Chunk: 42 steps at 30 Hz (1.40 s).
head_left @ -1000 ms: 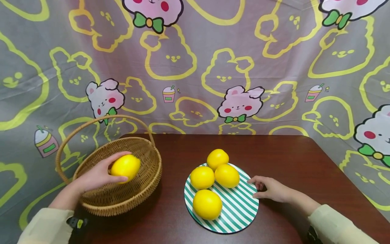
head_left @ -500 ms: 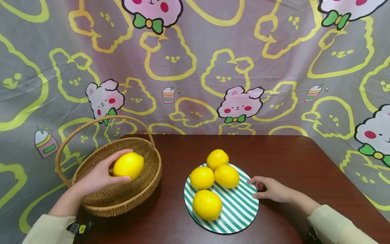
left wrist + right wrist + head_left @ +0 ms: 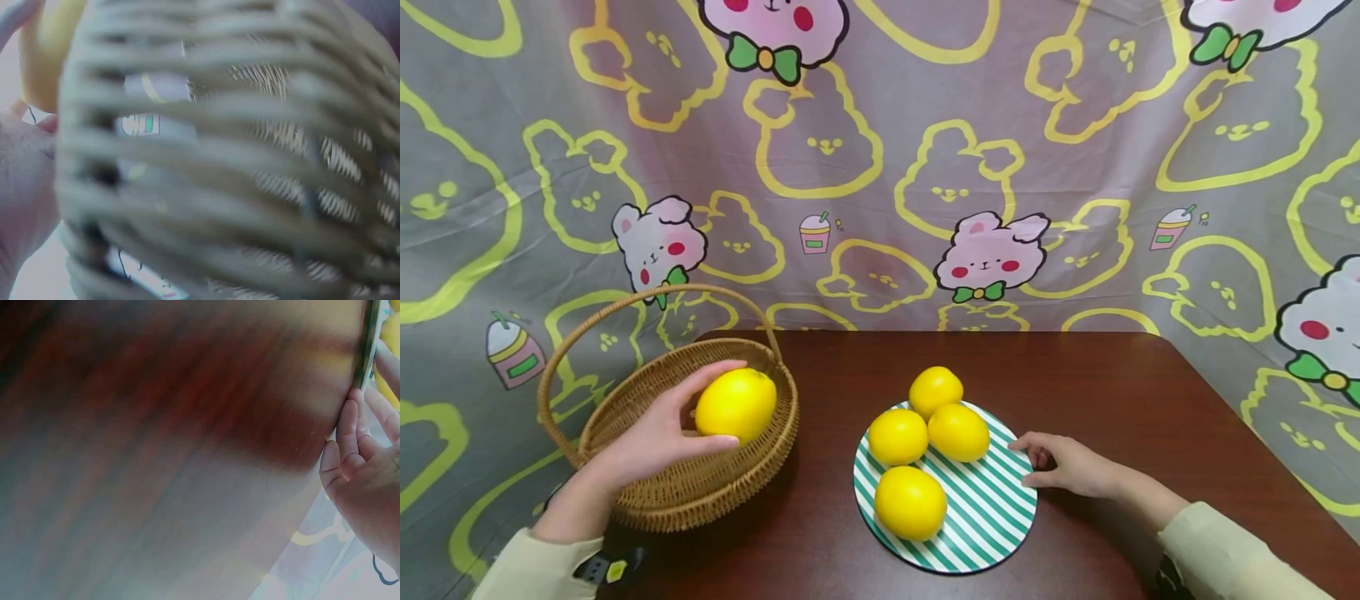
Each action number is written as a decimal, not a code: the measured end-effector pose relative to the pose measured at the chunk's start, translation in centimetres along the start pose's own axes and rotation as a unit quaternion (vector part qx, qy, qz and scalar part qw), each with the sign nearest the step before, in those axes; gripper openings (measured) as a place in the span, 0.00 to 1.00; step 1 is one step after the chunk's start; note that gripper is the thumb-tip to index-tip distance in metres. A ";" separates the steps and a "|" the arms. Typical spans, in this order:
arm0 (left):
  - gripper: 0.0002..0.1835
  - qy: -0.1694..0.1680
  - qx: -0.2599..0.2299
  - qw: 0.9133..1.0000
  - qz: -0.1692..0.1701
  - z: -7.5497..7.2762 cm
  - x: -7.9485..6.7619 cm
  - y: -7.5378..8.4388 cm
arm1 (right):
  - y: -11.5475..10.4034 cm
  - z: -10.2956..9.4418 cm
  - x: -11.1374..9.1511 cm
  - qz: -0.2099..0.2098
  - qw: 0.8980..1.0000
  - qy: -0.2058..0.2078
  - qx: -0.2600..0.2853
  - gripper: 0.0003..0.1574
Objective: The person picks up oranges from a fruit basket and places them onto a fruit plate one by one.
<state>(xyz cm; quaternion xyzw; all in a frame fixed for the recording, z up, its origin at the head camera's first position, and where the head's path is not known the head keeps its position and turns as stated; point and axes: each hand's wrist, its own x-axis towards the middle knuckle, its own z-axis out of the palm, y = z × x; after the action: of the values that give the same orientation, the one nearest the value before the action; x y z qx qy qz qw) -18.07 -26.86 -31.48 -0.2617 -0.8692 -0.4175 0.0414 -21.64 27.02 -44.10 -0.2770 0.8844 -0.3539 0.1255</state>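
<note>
My left hand (image 3: 662,431) grips a yellow lemon (image 3: 737,406) between thumb and fingers, over the opening of a wicker basket (image 3: 658,517). In the left wrist view the basket's blurred weave (image 3: 206,144) fills most of the picture, with part of the lemon (image 3: 47,56) at top left. A round plate with green and white stripes (image 3: 981,517) bears several more lemons (image 3: 911,503). At the plate's right rim, my right hand (image 3: 1078,468) holds the edge with thumb and fingers. The right wrist view shows its fingers (image 3: 349,428) bent against the rim.
Everything stands on a dark red-brown wooden table (image 3: 1060,375). An arched handle (image 3: 658,292) rises over the basket. A grey curtain (image 3: 865,108) printed with cartoon rabbits and yellow outlines hangs behind and along both sides.
My left hand has carried its lemon a little to the right and up over the basket. The right hand, plate and other lemons stay where they were.
</note>
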 end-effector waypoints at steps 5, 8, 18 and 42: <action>0.42 -0.008 -0.016 1.000 0.007 0.7 0.2 0.8 | -0.1 0.0 0.1 0.002 1.000 -0.002 -0.003 0.27; 0.42 -0.015 -0.022 1.000 0.011 1.2 0.5 1.2 | 0.0 0.0 0.1 0.000 1.000 -0.002 -0.006 0.26; 0.43 -0.045 -0.045 0.998 0.022 3.1 2.4 2.4 | 0.0 -0.2 0.3 0.003 1.000 -0.002 -0.012 0.27; 0.43 -0.185 -0.131 0.969 0.101 10.3 7.3 4.8 | 0.2 0.0 0.2 0.005 1.000 0.000 -0.015 0.27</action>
<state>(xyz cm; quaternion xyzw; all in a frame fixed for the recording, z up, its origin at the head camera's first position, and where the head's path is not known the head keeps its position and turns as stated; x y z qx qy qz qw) -20.46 -13.60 -32.66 -0.4235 -0.7688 -0.4657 -0.1128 -21.88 27.02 -44.27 -0.2743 0.8909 -0.3405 0.1228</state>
